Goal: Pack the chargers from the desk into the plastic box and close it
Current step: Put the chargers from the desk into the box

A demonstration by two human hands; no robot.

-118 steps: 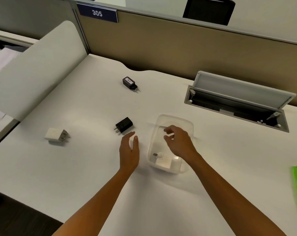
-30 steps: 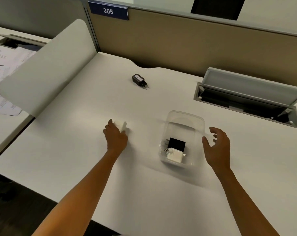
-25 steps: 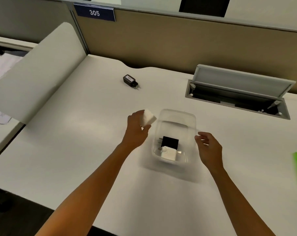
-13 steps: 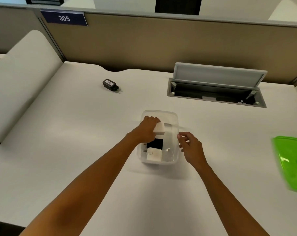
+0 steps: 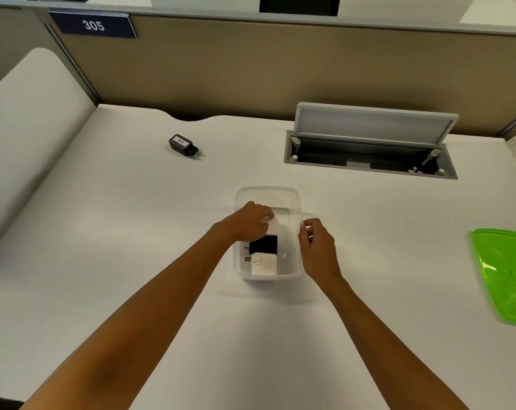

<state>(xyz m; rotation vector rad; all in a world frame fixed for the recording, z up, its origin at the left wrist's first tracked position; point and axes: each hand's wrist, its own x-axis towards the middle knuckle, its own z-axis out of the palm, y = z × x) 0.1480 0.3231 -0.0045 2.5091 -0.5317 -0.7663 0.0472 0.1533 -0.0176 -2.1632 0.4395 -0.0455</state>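
Left hand [image 5: 252, 221] has carried the white charger [image 5: 276, 224] from the table [image 5: 132, 232] over the rim and is now down inside the clear plastic box [image 5: 268, 192], grip closed around it, not yet let go. A second ago that charger was out on the table to the left; now it sits above the black charger [image 5: 264, 244] and the other white charger [image 5: 264, 263] already in the box. Right hand [image 5: 317, 247] moved in to the box's right wall, fingertips pinching the rim to steady it, holding nothing else. So three of four nearly packed. One black charger with a label [image 5: 183, 144] lies well apart up left. Green lid [image 5: 508, 270] off to the right, box open.
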